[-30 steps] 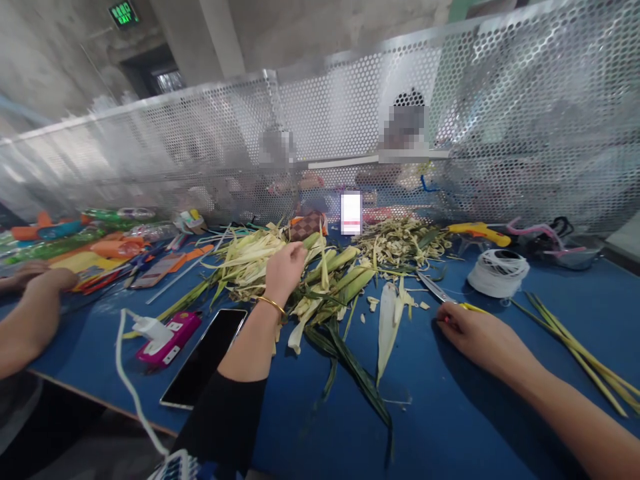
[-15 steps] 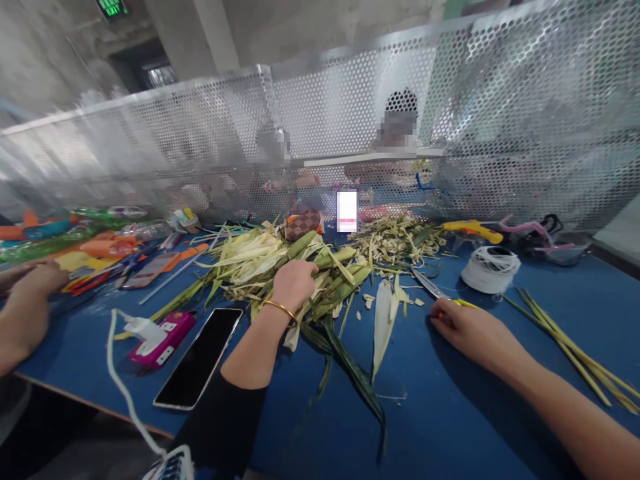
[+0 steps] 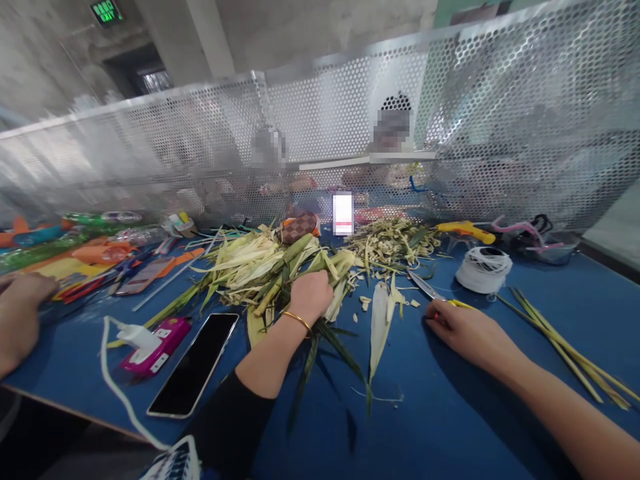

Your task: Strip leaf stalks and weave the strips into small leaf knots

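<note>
- Left hand [image 3: 311, 293] closed, its grip around a bundle of green leaves [image 3: 280, 263] mid-desk.
- Right hand [image 3: 467, 330] rests flat, fingers loose, on scissors [image 3: 430, 288] to the right.

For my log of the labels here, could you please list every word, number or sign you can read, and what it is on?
"EXIT": green sign on the wall at top left; the letters are blurred, so this reading is likely, not sure. A line above it is unreadable.
White card by the screen: a red band, print blurred.
Pink charger: white labels, too small to read.
</note>
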A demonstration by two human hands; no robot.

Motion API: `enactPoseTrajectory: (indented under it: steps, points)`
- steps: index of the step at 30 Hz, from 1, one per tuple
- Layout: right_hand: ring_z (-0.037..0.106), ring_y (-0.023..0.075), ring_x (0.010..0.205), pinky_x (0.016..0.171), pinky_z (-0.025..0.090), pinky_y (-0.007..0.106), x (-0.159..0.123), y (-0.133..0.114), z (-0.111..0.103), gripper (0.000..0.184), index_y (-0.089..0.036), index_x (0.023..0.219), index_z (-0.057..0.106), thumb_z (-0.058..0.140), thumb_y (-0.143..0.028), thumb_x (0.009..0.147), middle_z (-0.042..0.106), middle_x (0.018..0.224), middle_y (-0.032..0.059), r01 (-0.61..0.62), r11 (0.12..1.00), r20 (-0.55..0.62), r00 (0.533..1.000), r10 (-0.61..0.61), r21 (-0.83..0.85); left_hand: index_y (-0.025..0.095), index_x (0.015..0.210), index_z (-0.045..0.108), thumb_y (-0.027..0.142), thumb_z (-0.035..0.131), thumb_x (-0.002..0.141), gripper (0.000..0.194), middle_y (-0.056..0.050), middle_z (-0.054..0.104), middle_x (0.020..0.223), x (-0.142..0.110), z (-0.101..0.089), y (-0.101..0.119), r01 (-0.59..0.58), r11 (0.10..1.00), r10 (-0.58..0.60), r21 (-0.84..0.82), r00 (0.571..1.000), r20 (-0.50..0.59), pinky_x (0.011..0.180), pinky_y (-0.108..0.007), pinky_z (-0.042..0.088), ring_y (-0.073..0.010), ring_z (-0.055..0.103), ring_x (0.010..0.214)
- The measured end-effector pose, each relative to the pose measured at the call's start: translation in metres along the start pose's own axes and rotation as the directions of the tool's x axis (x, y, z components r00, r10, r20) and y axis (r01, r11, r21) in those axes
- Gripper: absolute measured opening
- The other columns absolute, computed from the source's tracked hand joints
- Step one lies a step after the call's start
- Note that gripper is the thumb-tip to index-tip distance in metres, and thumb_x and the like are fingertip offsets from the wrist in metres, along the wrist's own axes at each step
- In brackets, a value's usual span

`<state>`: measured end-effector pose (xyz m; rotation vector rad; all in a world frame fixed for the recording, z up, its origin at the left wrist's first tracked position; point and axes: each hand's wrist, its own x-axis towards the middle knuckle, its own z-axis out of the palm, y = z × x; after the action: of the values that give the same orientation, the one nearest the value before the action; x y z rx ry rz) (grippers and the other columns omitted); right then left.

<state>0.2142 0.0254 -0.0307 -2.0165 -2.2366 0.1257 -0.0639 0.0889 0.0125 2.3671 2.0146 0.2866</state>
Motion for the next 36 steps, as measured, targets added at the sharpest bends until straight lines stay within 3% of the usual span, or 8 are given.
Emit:
enactPoseTrajectory:
  steps: [8, 15, 19, 21, 24, 29, 32, 36]
  points:
    - [0.062, 0.0217, 0.07, 0.054, 0.032, 0.026, -0.001, -0.002, -0.003, 0.016, -0.022, 0.092, 0.057, 0.045, -0.031, 0.087, 0.068, 0.078, 0.0053, -0.001, 1.0, 0.023, 1.0, 0.001, -0.007, 0.017, 0.087, 0.067, 0.03, 0.044, 0.084, 0.027, -0.014, 0.07, 0.097, 0.013, -0.023, -0.034, 0.157, 0.988, -0.157, -0.007, 0.987, -0.047, 0.074, -0.032, 0.044, -0.0283, 0.064, 0.093]
    - [0.062, 0.0217, 0.069, 0.053, 0.032, 0.026, -0.001, -0.001, -0.002, 0.014, -0.023, 0.09, 0.059, 0.049, -0.03, 0.084, 0.068, 0.076, 0.0048, 0.004, 1.0, -0.019, 1.0, -0.004, 0.017, 0.017, 0.1, 0.064, 0.037, 0.062, 0.072, 0.034, -0.013, 0.068, 0.1, 0.007, -0.039, -0.052, 0.097, 0.995, -0.097, -0.031, 0.995, 0.015, 0.075, -0.035, 0.044, -0.0306, 0.061, 0.094]
    - [0.062, 0.0214, 0.069, 0.054, 0.032, 0.026, -0.002, 0.0, -0.003, 0.014, -0.023, 0.091, 0.059, 0.048, -0.03, 0.085, 0.068, 0.077, 0.0049, 0.013, 1.0, -0.006, 1.0, -0.013, 0.006, 0.014, 0.124, 0.052, 0.021, 0.064, 0.068, 0.058, -0.015, 0.059, 0.119, -0.002, -0.047, -0.041, -0.061, 0.998, 0.06, 0.006, 0.967, -0.246, 0.085, -0.036, 0.041, -0.03, 0.054, 0.109]
    - [0.062, 0.0212, 0.069, 0.054, 0.032, 0.026, -0.002, 0.0, -0.003, 0.015, -0.023, 0.092, 0.058, 0.047, -0.031, 0.085, 0.068, 0.077, 0.0049, 0.018, 1.0, -0.001, 1.0, -0.018, -0.009, 0.018, 0.106, 0.063, 0.017, 0.056, 0.074, 0.033, -0.009, 0.065, 0.105, -0.005, -0.046, -0.03, -0.257, 0.962, 0.243, -0.087, 0.959, -0.144, 0.081, -0.03, 0.041, -0.0227, 0.059, 0.097]
    - [0.062, 0.0214, 0.069, 0.053, 0.032, 0.026, -0.002, 0.0, -0.003, 0.015, -0.023, 0.092, 0.058, 0.047, -0.032, 0.086, 0.068, 0.077, 0.0048, 0.015, 0.999, 0.002, 1.0, -0.015, -0.03, 0.021, 0.079, 0.069, 0.034, 0.056, 0.08, 0.019, -0.004, 0.067, 0.077, -0.007, -0.038, -0.014, -0.31, 0.935, 0.338, -0.174, 0.928, 0.159, 0.066, -0.028, 0.039, -0.0194, 0.061, 0.075]
    - [0.063, 0.0219, 0.071, 0.054, 0.033, 0.026, -0.001, 0.0, -0.004, 0.016, -0.023, 0.094, 0.057, 0.047, -0.032, 0.086, 0.068, 0.08, 0.0054, 0.025, 0.999, 0.02, 0.999, -0.025, -0.032, 0.018, 0.05, 0.063, 0.048, 0.071, 0.066, 0.035, -0.008, 0.061, 0.056, -0.007, -0.024, -0.004, -0.296, 0.949, 0.269, 0.111, 0.941, 0.205, 0.067, -0.034, 0.032, -0.0241, 0.059, 0.066]
    - [0.062, 0.0207, 0.069, 0.053, 0.033, 0.025, -0.001, 0.001, -0.003, 0.014, -0.023, 0.092, 0.057, 0.048, -0.031, 0.085, 0.068, 0.076, 0.004, 0.038, 0.999, 0.009, 0.999, -0.037, -0.012, 0.019, 0.051, 0.066, 0.036, 0.071, 0.068, 0.025, -0.006, 0.062, 0.056, -0.006, -0.028, -0.011, -0.292, 0.953, 0.267, 0.082, 0.936, 0.231, 0.066, -0.032, 0.03, -0.0212, 0.057, 0.064]
    - [0.061, 0.0196, 0.063, 0.052, 0.034, 0.025, -0.002, 0.003, -0.002, 0.012, -0.023, 0.087, 0.059, 0.05, -0.03, 0.084, 0.067, 0.07, 0.0027, 0.066, 0.998, -0.041, 0.997, -0.066, -0.002, 0.021, 0.055, 0.069, 0.047, 0.052, 0.082, 0.041, -0.004, 0.06, 0.054, -0.008, -0.044, -0.016, -0.18, 0.982, 0.19, -0.063, 0.954, 0.232, 0.057, -0.028, 0.026, -0.0172, 0.052, 0.058]
